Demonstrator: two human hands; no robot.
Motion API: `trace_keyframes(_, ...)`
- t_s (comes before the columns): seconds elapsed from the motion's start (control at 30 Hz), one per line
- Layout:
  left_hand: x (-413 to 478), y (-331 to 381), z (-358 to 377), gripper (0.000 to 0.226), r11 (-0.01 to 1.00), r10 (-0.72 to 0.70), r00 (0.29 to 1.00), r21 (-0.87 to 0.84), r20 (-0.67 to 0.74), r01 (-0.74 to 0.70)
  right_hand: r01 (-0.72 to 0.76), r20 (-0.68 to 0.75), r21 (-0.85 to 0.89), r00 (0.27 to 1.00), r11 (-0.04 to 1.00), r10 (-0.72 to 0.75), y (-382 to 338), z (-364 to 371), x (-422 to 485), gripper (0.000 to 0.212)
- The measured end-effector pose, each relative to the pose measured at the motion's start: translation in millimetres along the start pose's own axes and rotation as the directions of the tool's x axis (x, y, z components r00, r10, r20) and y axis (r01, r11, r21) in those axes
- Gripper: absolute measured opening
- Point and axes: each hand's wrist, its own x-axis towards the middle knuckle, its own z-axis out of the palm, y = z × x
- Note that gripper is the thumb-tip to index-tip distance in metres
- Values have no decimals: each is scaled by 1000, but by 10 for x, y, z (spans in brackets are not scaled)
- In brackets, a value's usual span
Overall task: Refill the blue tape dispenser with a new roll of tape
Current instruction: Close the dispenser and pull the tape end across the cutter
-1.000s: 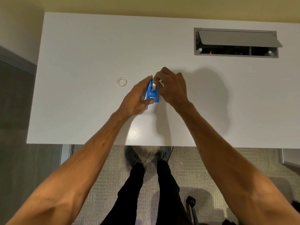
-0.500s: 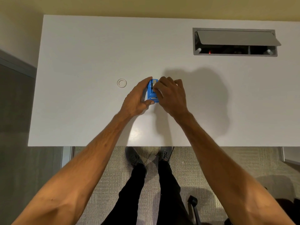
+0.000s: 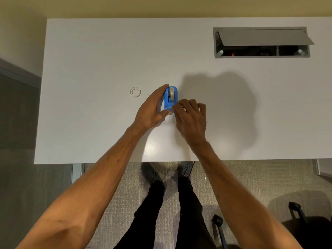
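Standing on the carpet (image 3: 251, 178) in black trousers (image 3: 152, 212) and grey shoes (image 3: 150, 174), toes just under the near edge of the worktop (image 3: 86, 65). Reaching both bare forearms (image 3: 107, 169) out over that edge toward the middle of the white surface.

Holding the dispenser (image 3: 170, 102) with the left hand (image 3: 150, 112), laying the fingers long along its left side and pressing the thumb in at the near end. Clamping the blue body that way and keeping it down on the worktop. Keeping this grip just as it was a second ago and half a second ago.

Working the right hand (image 3: 191, 120) at the near right corner, with the fingers curled and the index tip and thumb meeting at the cutter end. Pinching there, though not showing whether a tape end is lying between them. Having drawn this hand back toward the body: a second ago sitting over the far end on top of the tape, half a second ago covering the right side, now lying nearer and clear of the top.

Leaving the roll (image 3: 172, 93) uncovered by that move, seated upright in the far half of the dispenser and showing a grey-white band between the blue walls. Keeping the dispenser on the same spot around the middle of the worktop, lying lengthwise near to far.

Leaving the ring (image 3: 135, 92) flat on the worktop to the left, near the left fingertips but apart from them, and unmoved. Farthest off, at the right rear, leaving the hatch (image 3: 261, 39) with its grey flap raised.
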Motion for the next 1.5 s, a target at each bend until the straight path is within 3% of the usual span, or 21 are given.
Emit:
trace_keyframes(0.87,-45,19,-70,92,1000,20,1000,0,10,-20,-10,-46,-13,999,1000,9,53,242,-236,13)
trace_keyframes(1.23,-43,15,-82,93,999,9,1000,30,27,-10,49,-93,-104,994,993,-59,88,292,-263,12)
trace_keyframes(1.5,-46,7,-90,94,999,9,999,45,37,-11,85,-37,-169,995,982,-92,64,302,-351,21)
